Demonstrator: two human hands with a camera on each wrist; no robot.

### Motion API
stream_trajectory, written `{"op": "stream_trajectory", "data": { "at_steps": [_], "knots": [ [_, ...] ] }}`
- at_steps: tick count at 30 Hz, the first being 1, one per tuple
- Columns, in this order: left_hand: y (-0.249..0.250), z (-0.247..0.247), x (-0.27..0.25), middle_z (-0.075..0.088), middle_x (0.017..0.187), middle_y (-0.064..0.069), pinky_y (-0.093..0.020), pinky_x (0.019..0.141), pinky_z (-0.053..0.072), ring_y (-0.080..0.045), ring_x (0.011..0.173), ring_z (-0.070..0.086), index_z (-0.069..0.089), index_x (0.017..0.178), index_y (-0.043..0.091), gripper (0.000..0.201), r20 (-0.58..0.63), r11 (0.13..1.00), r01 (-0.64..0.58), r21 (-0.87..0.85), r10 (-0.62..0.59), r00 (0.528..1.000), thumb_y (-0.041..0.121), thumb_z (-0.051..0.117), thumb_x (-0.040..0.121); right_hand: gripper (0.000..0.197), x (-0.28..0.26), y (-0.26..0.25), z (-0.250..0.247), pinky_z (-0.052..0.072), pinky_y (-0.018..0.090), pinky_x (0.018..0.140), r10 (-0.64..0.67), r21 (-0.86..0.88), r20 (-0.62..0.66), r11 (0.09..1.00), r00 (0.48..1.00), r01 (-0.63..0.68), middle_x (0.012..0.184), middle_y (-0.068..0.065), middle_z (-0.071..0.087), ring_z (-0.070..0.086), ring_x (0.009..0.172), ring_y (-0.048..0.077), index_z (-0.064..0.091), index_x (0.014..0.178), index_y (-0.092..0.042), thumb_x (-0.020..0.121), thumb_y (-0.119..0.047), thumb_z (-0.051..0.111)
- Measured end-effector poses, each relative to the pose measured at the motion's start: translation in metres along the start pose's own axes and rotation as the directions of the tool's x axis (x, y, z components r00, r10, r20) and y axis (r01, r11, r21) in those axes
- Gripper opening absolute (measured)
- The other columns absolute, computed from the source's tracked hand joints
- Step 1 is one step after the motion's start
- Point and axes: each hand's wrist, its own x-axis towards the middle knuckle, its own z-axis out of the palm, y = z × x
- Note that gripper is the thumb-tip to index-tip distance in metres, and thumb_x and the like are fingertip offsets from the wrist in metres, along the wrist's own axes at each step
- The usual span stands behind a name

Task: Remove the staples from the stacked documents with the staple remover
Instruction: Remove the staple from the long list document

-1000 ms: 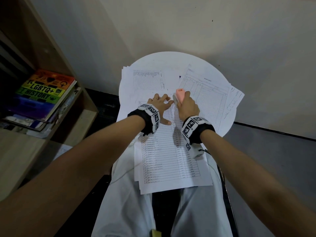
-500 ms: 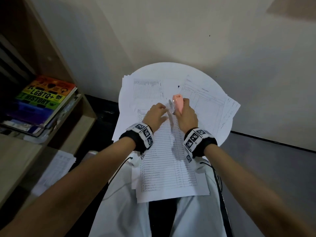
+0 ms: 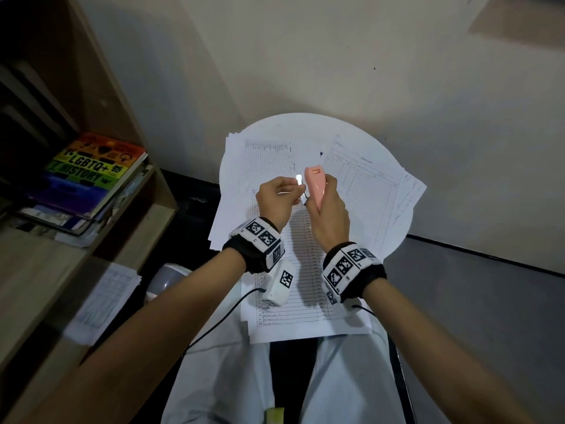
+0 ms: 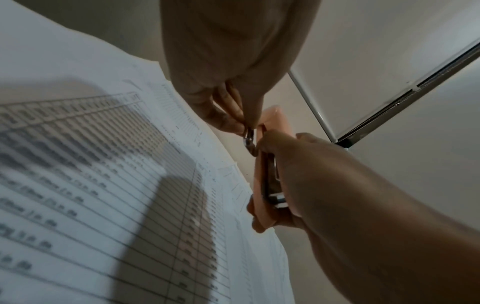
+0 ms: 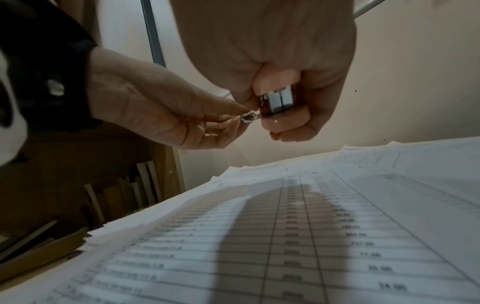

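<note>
**Staple remover held above the printed sheets**

A wooden bookshelf (image 3: 76, 209) fills the left of the head view, with flat-lying books, the topmost a rainbow-striped cover (image 3: 94, 166). Right of it stands a round white desk (image 3: 308, 127), smooth and matt, set against a pale wall. Loose stacked documents (image 3: 305, 286), thin white sheets printed with ruled tables, cover most of the desk; the nearest sheet overhangs its front edge above the person's lap, and other sheets fan to the left and right rims.

Both hands are raised clear of the paper. The right hand (image 3: 328, 209) is wrapped in a fist round the staple remover (image 3: 315, 186), a slim, glossy pink plastic body held nearly upright, its labelled end uppermost. The left hand (image 3: 276, 198) pinches, between thumb and fingertips (image 4: 226, 123), a small bright metal piece (image 3: 302, 198) at the tool's side. Whether a staple sits there cannot be told. Each wrist bears a black band with square black-and-white markers.

The left wrist view alone shows the tool's underside: a metal strip recessed along the pink shell (image 4: 270, 181). The right wrist view alone shows the tool end-on, with two squared steel plates (image 5: 280, 101) side by side, and upright book spines on a lower shelf (image 5: 140, 185).
</note>
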Motion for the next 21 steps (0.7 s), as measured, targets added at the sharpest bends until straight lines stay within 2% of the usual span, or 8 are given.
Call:
{"op": "stream_trajectory", "data": {
  "at_steps": [3, 7, 10, 13, 15, 16, 18, 21],
  "knots": [
    [0.006, -0.005, 0.004, 0.064, 0.075, -0.009, -0.019, 0.064, 0.057, -0.009, 0.059, 0.059, 0.068, 0.096, -0.004, 0.021, -0.019, 0.997, -0.043, 0.068, 0.045, 0.999, 0.008, 0.074, 0.079, 0.048, 0.001, -0.008, -0.001, 0.045, 0.036, 0.069, -0.020, -0.039, 0.010, 0.999, 1.000, 0.020, 0.117, 0.010, 0.058, 0.059, 0.093, 0.029, 0.031, 0.140, -0.013, 0.096, -0.023, 0.046],
    [0.014, -0.024, 0.018, 0.064, 0.074, -0.008, -0.017, 0.063, 0.054, -0.010, 0.064, 0.060, 0.070, 0.093, -0.003, 0.013, -0.059, 0.997, -0.043, 0.057, 0.046, 0.997, 0.005, 0.068, 0.083, 0.046, -0.002, -0.018, 0.002, 0.043, 0.036, 0.069, -0.097, -0.130, 0.069, 0.986, 0.993, 0.105, 0.121, 0.008, 0.057, 0.060, 0.094, 0.030, 0.032, 0.138, -0.015, 0.096, -0.023, 0.046],
    [0.016, -0.054, 0.035, 0.061, 0.069, -0.003, -0.017, 0.061, 0.052, -0.009, 0.062, 0.057, 0.067, 0.088, -0.001, 0.006, -0.092, 0.994, -0.089, 0.059, 0.094, 0.991, 0.001, 0.062, 0.087, 0.043, -0.003, -0.017, 0.008, 0.044, 0.036, 0.069, -0.105, -0.117, 0.124, 0.986, 0.987, 0.119, 0.116, 0.007, 0.058, 0.059, 0.091, 0.028, 0.033, 0.135, -0.016, 0.096, -0.026, 0.047],
    [0.005, -0.103, 0.042, 0.056, 0.065, 0.003, -0.013, 0.058, 0.047, 0.003, 0.053, 0.052, 0.061, 0.084, 0.004, 0.009, -0.105, 0.978, -0.127, 0.164, 0.145, 0.984, 0.001, 0.056, 0.091, 0.035, 0.005, -0.009, 0.016, 0.041, 0.029, 0.057, 0.048, 0.089, 0.203, 0.994, 0.978, -0.067, 0.103, 0.008, 0.059, 0.055, 0.074, 0.025, 0.037, 0.125, -0.017, 0.095, -0.030, 0.050],
    [-0.015, -0.142, 0.040, 0.053, 0.064, 0.005, -0.014, 0.057, 0.045, 0.006, 0.050, 0.050, 0.057, 0.081, 0.008, 0.015, -0.135, 0.967, -0.119, 0.227, 0.153, 0.979, 0.003, 0.053, 0.094, 0.024, 0.013, -0.005, 0.020, 0.040, 0.025, 0.041, 0.206, 0.229, 0.266, 0.935, 0.942, -0.269, 0.097, 0.013, 0.056, 0.051, 0.061, 0.023, 0.038, 0.114, -0.015, 0.096, -0.027, 0.049],
    [-0.028, -0.159, 0.038, 0.052, 0.065, 0.005, -0.013, 0.057, 0.044, 0.005, 0.052, 0.051, 0.056, 0.078, 0.012, 0.019, -0.145, 0.962, -0.095, 0.258, 0.135, 0.980, 0.004, 0.051, 0.095, 0.019, 0.017, -0.002, 0.020, 0.040, 0.025, 0.038, 0.256, 0.260, 0.283, 0.907, 0.924, -0.331, 0.093, 0.014, 0.053, 0.049, 0.058, 0.021, 0.038, 0.111, -0.013, 0.096, -0.022, 0.048],
    [-0.062, -0.195, 0.029, 0.051, 0.066, 0.005, -0.016, 0.057, 0.042, -0.001, 0.058, 0.050, 0.054, 0.078, 0.015, 0.021, -0.164, 0.948, -0.018, 0.318, 0.073, 0.984, 0.006, 0.050, 0.096, 0.019, 0.021, 0.003, 0.024, 0.039, 0.027, 0.045, 0.285, 0.223, 0.297, 0.907, 0.911, -0.357, 0.091, 0.013, 0.049, 0.048, 0.061, 0.020, 0.040, 0.110, -0.008, 0.096, -0.019, 0.047],
    [-0.114, -0.237, 0.013, 0.051, 0.065, 0.001, -0.022, 0.059, 0.039, -0.014, 0.061, 0.047, 0.056, 0.080, 0.008, 0.014, -0.198, 0.921, 0.095, 0.377, -0.020, 0.980, 0.002, 0.055, 0.092, 0.019, 0.026, 0.014, 0.035, 0.038, 0.028, 0.054, 0.253, 0.163, 0.346, 0.932, 0.903, -0.323, 0.094, 0.015, 0.053, 0.050, 0.066, 0.022, 0.041, 0.110, -0.011, 0.094, -0.020, 0.049]
  ]
}}
